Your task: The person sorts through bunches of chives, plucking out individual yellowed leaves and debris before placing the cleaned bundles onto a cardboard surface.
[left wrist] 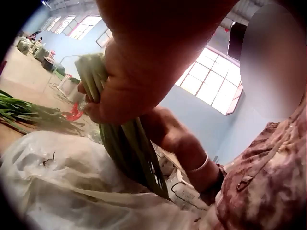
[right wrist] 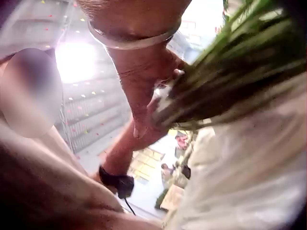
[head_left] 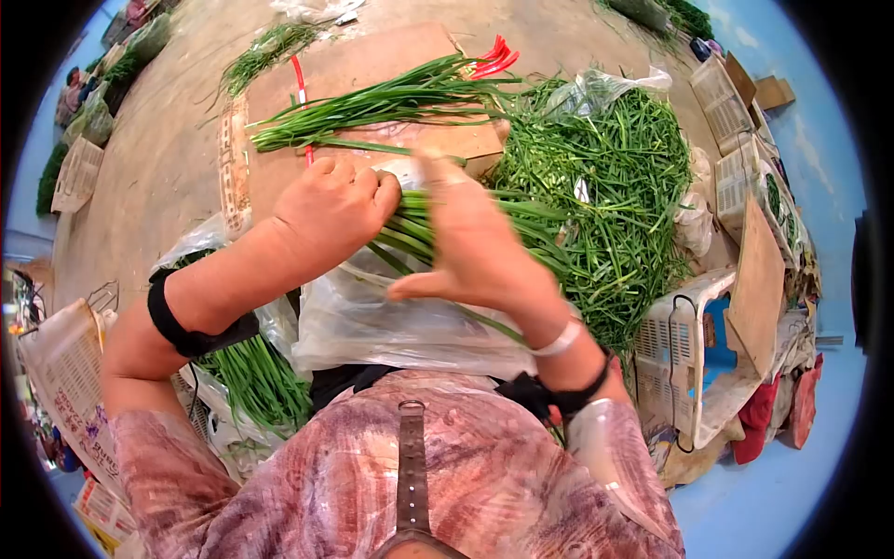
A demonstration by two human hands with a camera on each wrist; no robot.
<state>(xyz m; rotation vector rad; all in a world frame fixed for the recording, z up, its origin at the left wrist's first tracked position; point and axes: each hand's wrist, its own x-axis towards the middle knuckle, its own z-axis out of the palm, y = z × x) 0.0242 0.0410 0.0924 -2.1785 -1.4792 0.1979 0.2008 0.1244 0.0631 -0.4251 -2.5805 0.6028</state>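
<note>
Nearest the body, a plastic sheet [head_left: 400, 321] is covering the lap, and a bundle of green stalks [head_left: 410, 228] is lying slantwise above it. The left hand [head_left: 331, 205] is gripping the bundle near its pale, even end, fingers and thumb curling round it. The right hand [head_left: 480, 247] is passing over the stalks with its thumb spreading away; its fingertips are blurring, so whether they are touching cannot be told. The bundle is probably handling as light, smooth and bendable, easily bruised, the thick end likely offering the surest hold. Farther out, a brown board [head_left: 372, 56] is carrying another bunch [head_left: 372, 102] and red ties [head_left: 495, 61]. On the right, a heap of loose greens [head_left: 605, 196] is crowding the board's edge, leaving easier room leftward, where bare floor [head_left: 177, 140] is stretching away.
</note>
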